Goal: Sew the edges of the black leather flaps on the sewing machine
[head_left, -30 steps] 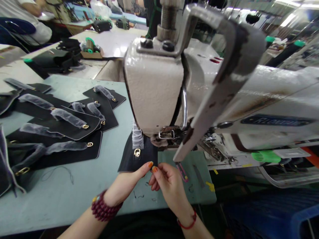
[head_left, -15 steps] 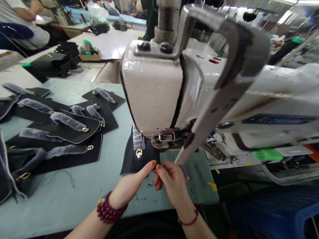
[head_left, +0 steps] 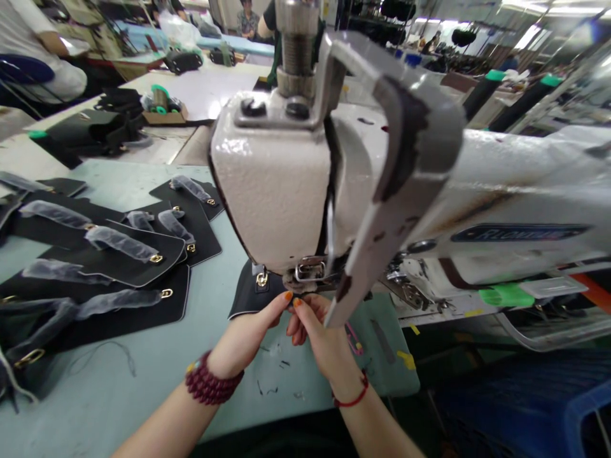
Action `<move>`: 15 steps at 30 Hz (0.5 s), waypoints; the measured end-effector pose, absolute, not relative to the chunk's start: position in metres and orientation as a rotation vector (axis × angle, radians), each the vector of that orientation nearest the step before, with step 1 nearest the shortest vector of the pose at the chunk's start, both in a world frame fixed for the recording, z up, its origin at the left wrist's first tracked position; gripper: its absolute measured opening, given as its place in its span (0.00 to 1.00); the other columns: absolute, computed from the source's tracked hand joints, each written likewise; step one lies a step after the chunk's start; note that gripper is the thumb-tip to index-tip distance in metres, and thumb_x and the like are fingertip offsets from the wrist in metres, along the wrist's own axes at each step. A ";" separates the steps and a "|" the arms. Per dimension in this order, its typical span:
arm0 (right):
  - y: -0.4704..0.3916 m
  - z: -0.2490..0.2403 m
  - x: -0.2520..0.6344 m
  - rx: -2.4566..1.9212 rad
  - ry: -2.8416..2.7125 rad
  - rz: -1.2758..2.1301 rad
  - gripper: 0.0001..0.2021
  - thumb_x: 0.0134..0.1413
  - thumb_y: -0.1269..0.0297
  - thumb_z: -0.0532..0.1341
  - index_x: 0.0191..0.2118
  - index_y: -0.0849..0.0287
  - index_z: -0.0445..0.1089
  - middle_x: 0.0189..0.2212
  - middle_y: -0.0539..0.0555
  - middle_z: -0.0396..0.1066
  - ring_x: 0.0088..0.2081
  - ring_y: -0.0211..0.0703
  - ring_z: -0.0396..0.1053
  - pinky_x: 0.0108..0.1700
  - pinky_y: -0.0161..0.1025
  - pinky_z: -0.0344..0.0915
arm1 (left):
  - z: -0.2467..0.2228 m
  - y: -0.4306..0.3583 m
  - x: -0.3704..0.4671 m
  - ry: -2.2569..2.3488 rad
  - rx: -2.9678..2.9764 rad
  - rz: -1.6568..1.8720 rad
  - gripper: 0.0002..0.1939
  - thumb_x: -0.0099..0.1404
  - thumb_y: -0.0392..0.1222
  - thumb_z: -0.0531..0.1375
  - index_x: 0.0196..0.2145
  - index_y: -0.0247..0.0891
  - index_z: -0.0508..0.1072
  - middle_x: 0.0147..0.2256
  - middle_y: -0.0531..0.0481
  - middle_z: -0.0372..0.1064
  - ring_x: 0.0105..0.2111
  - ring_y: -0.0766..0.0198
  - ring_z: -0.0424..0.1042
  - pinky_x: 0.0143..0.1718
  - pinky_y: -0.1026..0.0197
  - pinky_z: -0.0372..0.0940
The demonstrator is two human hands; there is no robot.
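Note:
A black leather panel (head_left: 248,298) with a gold buckle (head_left: 261,280) lies under the head of a white sewing machine (head_left: 272,191). My left hand (head_left: 252,331) is closed, its thumb pressing on the panel's near edge and its other fingers hidden beneath. Just to its right, my right hand (head_left: 317,327) pinches the same edge between thumb and curled fingers. Both thumb tips almost meet, close in front of the presser foot. The machine's head and grey metal guard (head_left: 382,210) hide the rest of the panel and part of my right hand.
Black panels with plastic-wrapped straps (head_left: 124,245) overlap on the left of the green tabletop (head_left: 210,254). Thread scraps and pink-handled snips (head_left: 353,339) lie near my hands. A blue crate (head_left: 515,407) stands at lower right. A seated person (head_left: 38,51) is at far left.
Both hands and the panel have moved forward, away from me, and the buckle is now closer to the machine head. Most of its wrapped strap has gone out of sight. The view has shifted slightly.

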State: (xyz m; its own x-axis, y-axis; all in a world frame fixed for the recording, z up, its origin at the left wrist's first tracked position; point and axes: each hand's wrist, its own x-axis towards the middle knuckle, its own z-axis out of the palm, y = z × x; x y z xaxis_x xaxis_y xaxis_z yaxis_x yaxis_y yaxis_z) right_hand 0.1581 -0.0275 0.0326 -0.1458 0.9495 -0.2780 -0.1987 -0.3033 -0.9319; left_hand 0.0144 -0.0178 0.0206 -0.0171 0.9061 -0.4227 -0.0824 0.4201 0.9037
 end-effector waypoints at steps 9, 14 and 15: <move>-0.018 0.030 0.149 -1.238 -0.971 1.504 0.20 0.60 0.48 0.59 0.32 0.63 0.70 0.18 0.49 0.70 0.17 0.32 0.65 0.20 0.27 0.59 | 0.031 0.000 0.013 1.253 0.856 0.925 0.16 0.56 0.55 0.67 0.27 0.37 0.79 0.24 0.49 0.71 0.28 0.60 0.67 0.32 0.60 0.65; -0.030 0.030 0.140 -1.241 -0.969 1.560 0.20 0.60 0.47 0.59 0.31 0.62 0.69 0.16 0.50 0.70 0.15 0.31 0.64 0.19 0.26 0.58 | 0.032 0.011 0.016 1.308 0.822 0.937 0.18 0.53 0.55 0.67 0.20 0.39 0.73 0.18 0.52 0.65 0.24 0.62 0.63 0.28 0.61 0.61; -0.035 0.030 0.139 -1.241 -0.970 1.582 0.20 0.60 0.47 0.59 0.31 0.62 0.70 0.17 0.50 0.70 0.16 0.31 0.64 0.19 0.26 0.57 | 0.032 0.012 0.017 1.347 0.820 0.951 0.19 0.53 0.55 0.68 0.18 0.39 0.71 0.17 0.53 0.63 0.23 0.63 0.60 0.27 0.62 0.60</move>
State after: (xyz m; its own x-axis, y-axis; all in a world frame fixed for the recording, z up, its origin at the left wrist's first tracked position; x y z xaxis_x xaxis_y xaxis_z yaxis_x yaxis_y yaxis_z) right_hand 0.1393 -0.0348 0.0296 -0.1152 0.9491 -0.2931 -0.1692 -0.3095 -0.9357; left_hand 0.0167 0.0125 0.0323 -0.0161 0.9105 -0.4132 -0.0852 0.4105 0.9079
